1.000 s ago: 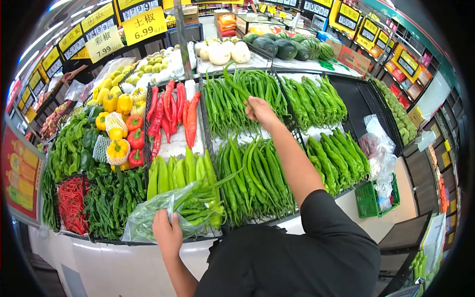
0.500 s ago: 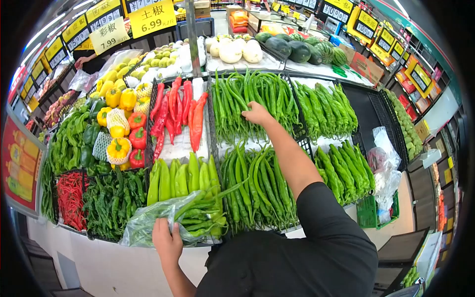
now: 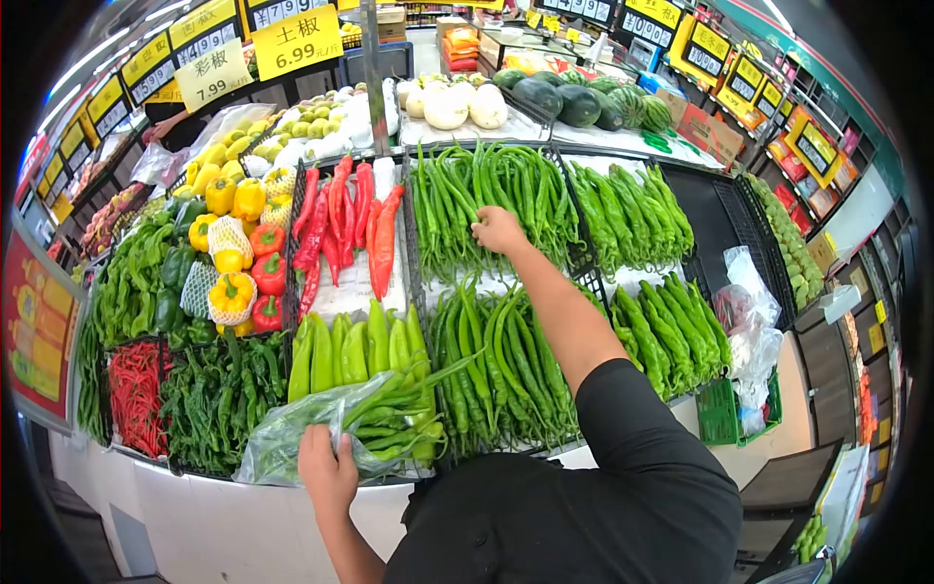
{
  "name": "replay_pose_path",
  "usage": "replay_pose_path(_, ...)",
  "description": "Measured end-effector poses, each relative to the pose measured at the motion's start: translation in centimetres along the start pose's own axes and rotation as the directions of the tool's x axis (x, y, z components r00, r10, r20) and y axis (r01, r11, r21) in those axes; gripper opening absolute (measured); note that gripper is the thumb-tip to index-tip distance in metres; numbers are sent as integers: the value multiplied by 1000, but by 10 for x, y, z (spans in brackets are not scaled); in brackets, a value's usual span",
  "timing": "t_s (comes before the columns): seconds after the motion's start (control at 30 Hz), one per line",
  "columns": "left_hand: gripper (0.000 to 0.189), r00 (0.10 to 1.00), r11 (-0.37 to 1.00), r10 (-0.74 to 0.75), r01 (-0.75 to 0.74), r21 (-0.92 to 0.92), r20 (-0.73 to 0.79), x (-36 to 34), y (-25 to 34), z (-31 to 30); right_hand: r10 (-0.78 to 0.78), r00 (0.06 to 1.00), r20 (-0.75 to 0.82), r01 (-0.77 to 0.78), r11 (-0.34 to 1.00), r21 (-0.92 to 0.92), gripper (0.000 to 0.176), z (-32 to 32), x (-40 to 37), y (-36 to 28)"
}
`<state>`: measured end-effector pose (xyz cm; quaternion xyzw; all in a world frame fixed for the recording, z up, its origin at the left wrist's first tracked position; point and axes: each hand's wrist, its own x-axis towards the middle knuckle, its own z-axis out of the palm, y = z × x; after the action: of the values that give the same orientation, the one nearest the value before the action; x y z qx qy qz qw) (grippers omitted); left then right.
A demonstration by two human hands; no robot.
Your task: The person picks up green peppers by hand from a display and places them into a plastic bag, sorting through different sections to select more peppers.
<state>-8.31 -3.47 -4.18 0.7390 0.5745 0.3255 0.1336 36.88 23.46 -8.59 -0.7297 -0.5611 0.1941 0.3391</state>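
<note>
My left hand (image 3: 328,470) is closed on the edge of a clear plastic bag (image 3: 275,443) at the front of the stand. Long green peppers (image 3: 389,423) lie in the bag's mouth, some sticking out to the right. Over the upper middle tray, my right hand (image 3: 501,232) reaches into a row of long green chili peppers (image 3: 530,190). Its fingers are curled around a chili pepper (image 3: 455,195), and the fingertips are partly hidden. Below it lies a second heap of long green chili peppers (image 3: 496,370).
Red peppers (image 3: 336,219), light green peppers (image 3: 355,346) and bell peppers (image 3: 232,294) fill trays to the left. Wrinkled green peppers (image 3: 632,219) lie to the right. A post (image 3: 374,88) stands behind the trays. Plastic bags (image 3: 749,331) hang over a green crate (image 3: 720,414) at the right.
The view has shifted slightly. My right hand has drawn a little down toward me over the chili peppers. My left hand stays on the bag.
</note>
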Motion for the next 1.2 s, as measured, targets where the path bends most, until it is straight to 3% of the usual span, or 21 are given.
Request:
replay_pose_path(0.17,19,1000,1000,10,-10,-15,-16,0,1,-2,-66,994,-92,44,975,-218,51,-5,-15,-10)
replay_pose_path(0.2,19,999,1000,26,-26,-12,-22,0,0,-2,-25,993,-120,12,994,-110,46,-13,-29,-26)
replay_pose_path(0.27,18,999,999,32,-32,-5,-28,-1,-6,0,-147,964,-222,117,983,-143,49,-16,-36,-32)
replay_pose_path(0.33,18,1000,1000,28,-28,-9,-12,-1,-7,-2,-331,893,-306,316,944,-98,46,-19,-54,-49)
replay_pose_path(0.4,18,1000,999,31,-31,-13,-3,-2,-11,-1,-385,889,-247,410,910,56,42,-30,-102,-102)
replay_pose_path(0.47,17,999,999,32,-32,-43,-2,-3,-14,-1,-502,862,-66,505,844,181,37,-37,-154,-140)
replay_pose_path(0.6,15,999,994,50,-52,-98,-19,-6,-15,-1,-773,596,218,746,633,207,32,-22,-229,-163)
replay_pose_path(0.63,15,999,992,49,-50,-112,-15,-7,-16,-2,-754,579,311,723,651,231,32,-17,-241,-168)
replay_pose_path(0.73,15,998,986,60,-64,-154,-26,-9,-17,-3,-785,541,303,759,611,227,31,0,-264,-167)
replay_pose_path(0.83,14,996,981,78,-84,-177,-39,-10,-14,-5,-793,536,288,834,550,-38,25,4,-269,-163)
replay_pose_path(0.97,13,998,981,62,-65,-183,-22,-13,-10,-6,-745,552,374,830,533,-162,16,-5,-269,-160)
replay_pose_path(1.2,13,993,986,81,-68,-152,80,-12,-6,-11,-838,515,181,847,467,-254,12,-30,-265,-176)
